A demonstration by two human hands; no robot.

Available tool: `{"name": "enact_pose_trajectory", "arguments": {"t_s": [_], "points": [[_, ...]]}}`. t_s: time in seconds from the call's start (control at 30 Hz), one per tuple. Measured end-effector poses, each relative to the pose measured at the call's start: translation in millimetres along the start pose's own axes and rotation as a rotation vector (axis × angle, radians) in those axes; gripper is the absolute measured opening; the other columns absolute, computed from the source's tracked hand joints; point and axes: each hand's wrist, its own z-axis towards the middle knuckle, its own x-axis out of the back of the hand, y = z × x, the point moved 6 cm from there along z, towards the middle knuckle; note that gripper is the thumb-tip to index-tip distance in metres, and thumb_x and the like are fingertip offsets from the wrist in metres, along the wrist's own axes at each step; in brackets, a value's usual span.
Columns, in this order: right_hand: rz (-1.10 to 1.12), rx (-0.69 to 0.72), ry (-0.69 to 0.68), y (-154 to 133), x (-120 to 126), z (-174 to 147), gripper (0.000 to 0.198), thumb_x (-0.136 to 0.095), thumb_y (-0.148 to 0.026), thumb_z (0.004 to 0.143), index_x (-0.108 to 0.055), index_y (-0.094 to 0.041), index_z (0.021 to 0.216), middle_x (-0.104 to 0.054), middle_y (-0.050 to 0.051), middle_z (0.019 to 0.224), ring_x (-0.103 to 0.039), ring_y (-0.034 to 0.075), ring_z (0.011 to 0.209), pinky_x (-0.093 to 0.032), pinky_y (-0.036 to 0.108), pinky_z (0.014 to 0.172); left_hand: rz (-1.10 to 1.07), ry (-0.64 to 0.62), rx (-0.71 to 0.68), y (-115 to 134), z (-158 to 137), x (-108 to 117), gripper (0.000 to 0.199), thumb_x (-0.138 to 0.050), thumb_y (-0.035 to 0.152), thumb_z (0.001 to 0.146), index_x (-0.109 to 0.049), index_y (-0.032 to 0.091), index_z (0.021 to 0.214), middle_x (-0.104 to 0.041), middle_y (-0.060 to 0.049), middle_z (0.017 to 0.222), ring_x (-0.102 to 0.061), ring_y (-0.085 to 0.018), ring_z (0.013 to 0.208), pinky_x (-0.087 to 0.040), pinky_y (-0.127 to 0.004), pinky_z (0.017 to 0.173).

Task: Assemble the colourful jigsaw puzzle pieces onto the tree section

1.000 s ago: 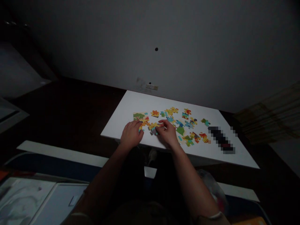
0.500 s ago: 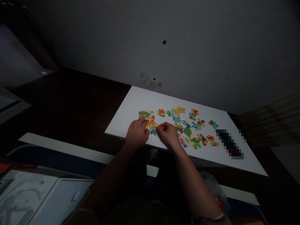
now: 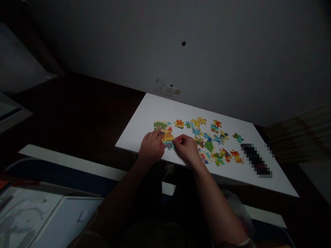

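A partly joined jigsaw puzzle point(image 3: 162, 125) lies near the front left of the white table, showing a green tree and yellow ground. My left hand point(image 3: 152, 146) rests on its left side with the fingers laid out over the pieces, covering part of the picture. At the lower right edge of the joined part, my right hand point(image 3: 186, 147) pinches a teal and grey puzzle piece point(image 3: 169, 145) between thumb and forefinger. The fingertips hide that piece's right end, so I cannot tell whether it is fully locked in.
Several loose puzzle pieces point(image 3: 209, 146) are spread to the right of my right hand. An orange piece point(image 3: 179, 124) lies just behind the joined part. A dark pixelated object point(image 3: 256, 160) is at the right of the white table point(image 3: 134, 132). Behind stands a wall with a socket point(image 3: 173, 90).
The view has shifted slightly. Both hands stay at the joined puzzle, and the teal and grey piece shows a little more clearly beside the right fingertips.
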Motion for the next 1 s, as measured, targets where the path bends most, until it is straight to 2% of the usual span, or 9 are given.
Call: {"name": "enact_pose_trajectory", "arguments": {"t_s": [0.3,0.5,0.7,0.87,1.0], "points": [[-0.097,0.025,-0.082,-9.5,3.0,6.8,0.016,-0.057,-0.031,0.081,-0.064,-0.021,0.091,-0.066,0.002,0.071,-0.055,0.015,0.061,-0.034,0.028,0.059,-0.007,-0.02,-0.012,-0.8,1.3,-2.8,0.039,-0.046,0.018,0.088,-0.055,0.021,0.125,-0.054,-0.008,0.135,-0.047,-0.024,0.125,-0.036,-0.045,0.108],[-0.172,0.03,-0.101,-10.7,4.5,7.8,0.014,-0.057,-0.031,0.081,-0.064,-0.019,0.085,-0.065,0.005,0.073,-0.054,0.016,0.063,-0.032,0.028,0.059,-0.009,-0.017,0.008,-1.2,1.7,-3.2,0.034,-0.047,0.017,0.086,-0.058,0.02,0.118,-0.055,-0.008,0.134,-0.046,-0.024,0.127,-0.036,-0.045,0.109],[-0.24,0.033,-0.119,-12.6,3.3,11.5,0.014,-0.056,-0.03,0.082,-0.063,-0.018,0.079,-0.064,0.006,0.072,-0.053,0.016,0.063,-0.032,0.029,0.06,-0.016,-0.016,0.006,-2.2,2.0,-3.8,0.033,-0.047,0.018,0.086,-0.06,0.025,0.116,-0.056,-0.007,0.133,-0.048,-0.026,0.124,-0.038,-0.047,0.107],[-0.311,0.032,-0.075,-9.7,3.1,13.2,0.018,-0.061,-0.035,0.08,-0.063,-0.018,0.083,-0.064,0.008,0.074,-0.052,0.018,0.064,-0.031,0.03,0.06,-0.027,0.003,-0.004,-2.8,3.0,-3.9,0.031,-0.047,0.019,0.085,-0.062,0.026,0.112,-0.056,-0.006,0.132,-0.049,-0.027,0.124,-0.039,-0.049,0.106],[-0.316,0.038,-0.03,-11.0,3.0,1.7,0.023,-0.057,-0.037,0.084,-0.063,-0.019,0.096,-0.064,0.007,0.074,-0.055,0.019,0.065,-0.033,0.031,0.06,-0.006,-0.011,-0.009,-0.3,4.0,-3.8,0.025,-0.047,0.025,0.087,-0.063,0.025,0.107,-0.056,-0.007,0.132,-0.05,-0.028,0.122,-0.04,-0.049,0.105]]}}
